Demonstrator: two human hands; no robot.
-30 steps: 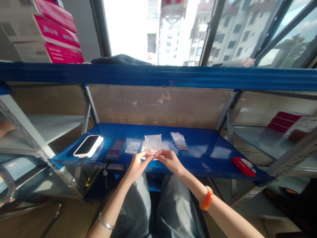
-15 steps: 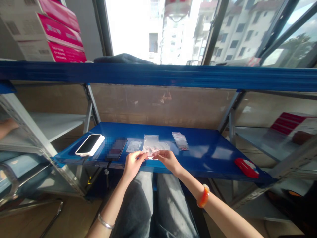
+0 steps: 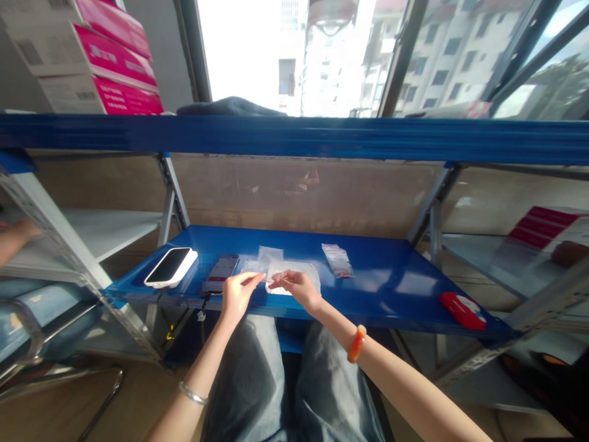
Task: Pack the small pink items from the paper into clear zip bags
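My left hand (image 3: 240, 296) pinches the near edge of a small clear plastic bag (image 3: 271, 253) at the front of the blue shelf. My right hand (image 3: 299, 290) is close beside it, fingers curled and pinched together; what they hold is too small to make out. Beneath the right hand lies a wider clear plastic bag (image 3: 311, 274), its contents blurred. Another flat clear bag (image 3: 251, 265) rests just behind the left hand. Off to the right lies a stack of small clear bags (image 3: 337, 260) with reddish bits at its near end.
A white-cased phone (image 3: 171, 267) and a dark phone (image 3: 221, 274) lie on the left of the blue shelf (image 3: 386, 288). A red object (image 3: 462, 310) sits near its right end. Overhead runs a blue upper shelf edge (image 3: 294, 136). Another person's hand (image 3: 21, 236) shows at far left.
The small bag has moved left with my left hand, away from the wider bag. My right hand has shifted slightly left and its fingers have curled more.
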